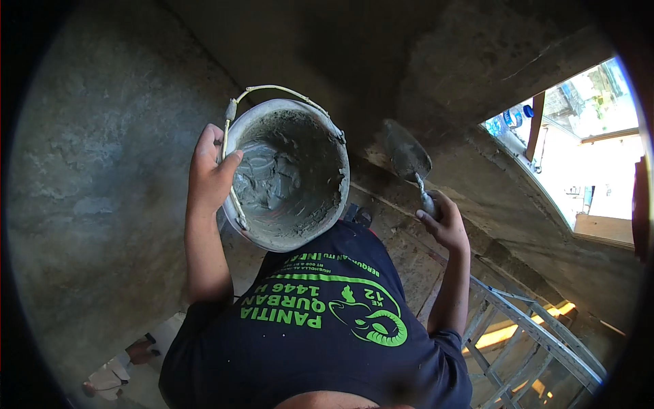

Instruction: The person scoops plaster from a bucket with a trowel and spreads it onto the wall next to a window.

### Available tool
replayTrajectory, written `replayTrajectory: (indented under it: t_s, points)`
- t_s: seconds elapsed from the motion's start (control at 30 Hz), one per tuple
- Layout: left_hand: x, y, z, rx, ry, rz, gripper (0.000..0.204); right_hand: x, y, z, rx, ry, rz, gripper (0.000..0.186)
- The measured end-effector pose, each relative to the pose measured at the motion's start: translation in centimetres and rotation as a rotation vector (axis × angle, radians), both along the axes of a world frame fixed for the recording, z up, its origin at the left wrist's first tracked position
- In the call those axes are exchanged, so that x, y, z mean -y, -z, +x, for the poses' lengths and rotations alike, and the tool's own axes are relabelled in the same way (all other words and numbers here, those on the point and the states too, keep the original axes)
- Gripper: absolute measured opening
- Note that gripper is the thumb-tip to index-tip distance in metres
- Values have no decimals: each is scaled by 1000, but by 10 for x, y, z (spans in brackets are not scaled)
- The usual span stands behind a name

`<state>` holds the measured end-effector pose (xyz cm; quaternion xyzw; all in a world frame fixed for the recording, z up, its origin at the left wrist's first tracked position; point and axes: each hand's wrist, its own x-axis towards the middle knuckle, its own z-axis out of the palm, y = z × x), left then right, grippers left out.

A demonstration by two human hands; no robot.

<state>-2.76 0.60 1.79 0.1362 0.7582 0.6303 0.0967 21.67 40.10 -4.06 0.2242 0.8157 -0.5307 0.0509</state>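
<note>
A broad, mottled grey plastered wall (pixel 95 170) fills the left side, its finish uneven; which patches of it are fresh cannot be told. In the lower middle is the wearer's dark short-sleeved shirt (pixel 266 365) with bright green printing, and at upper right a bright, slanting window-like opening (pixel 603 153) edged with wood. A silvery metal stepladder (pixel 538 330) stands at lower right. Held up before the chest is a round, pale-rimmed bucket (pixel 283 104) tilted so that its mouth faces the camera, with wet grey mortar (pixel 269 178) lying in the bottom and on the left side. Residue coats the inner walls, so the batch looks partly used, with a workable amount left. To the right, apart from the bucket, is a grey metal trowel (pixel 407 151) with a rounded blade; no heap of mortar shows on it, so no load seems to be taken up. The bare left hand (pixel 208 174) clasps the bucket's left edge, thumb over the rim beside the thin, pale wire bail (pixel 289 88). The bare right hand (pixel 446 223) is closed around the trowel's handle. Smallest is a clear blue-capped plastic bottle (pixel 512 118) at the opening.
</note>
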Motion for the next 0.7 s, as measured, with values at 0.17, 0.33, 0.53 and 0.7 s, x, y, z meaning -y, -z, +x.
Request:
replayTrajectory:
  t_s: [0.17,0.33,0.53,0.7]
  points:
    - [2,1,-1,-26,9,-6,21,6,-23,-3,-35,-71,454,38]
    - [2,4,-3,-46,-19,-16,21,3,-39,-5,-45,10,555,32]
    - [8,5,-4,-18,10,-108,21,6,-57,-7,76,-60,795,34]
    - [4,5,-5,-98,-11,-167,21,14,-95,-30,-50,-390,755,31]
